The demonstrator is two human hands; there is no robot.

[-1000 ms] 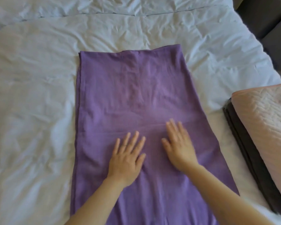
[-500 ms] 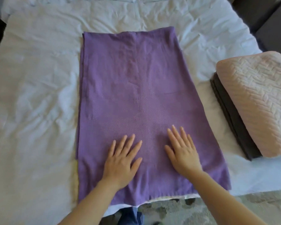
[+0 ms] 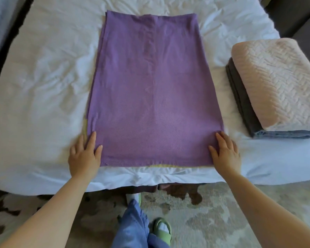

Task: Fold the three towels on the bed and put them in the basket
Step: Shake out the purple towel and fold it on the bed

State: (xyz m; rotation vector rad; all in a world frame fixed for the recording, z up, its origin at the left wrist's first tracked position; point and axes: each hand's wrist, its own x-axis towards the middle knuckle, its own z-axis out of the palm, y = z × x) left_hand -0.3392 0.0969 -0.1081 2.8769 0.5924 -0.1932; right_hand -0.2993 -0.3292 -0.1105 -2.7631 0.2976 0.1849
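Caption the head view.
Left hand and right hand rest on near corners of a purple cloth towel on white bed.

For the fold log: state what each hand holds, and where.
Nothing is gripped: the left hand and right hand rest straight-fingered on the purple towel, at its near corners.

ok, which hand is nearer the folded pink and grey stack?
Right. The right hand rests on the near right corner of the purple towel, on the side of the folded stack. The left hand is at its near left corner, across its width.
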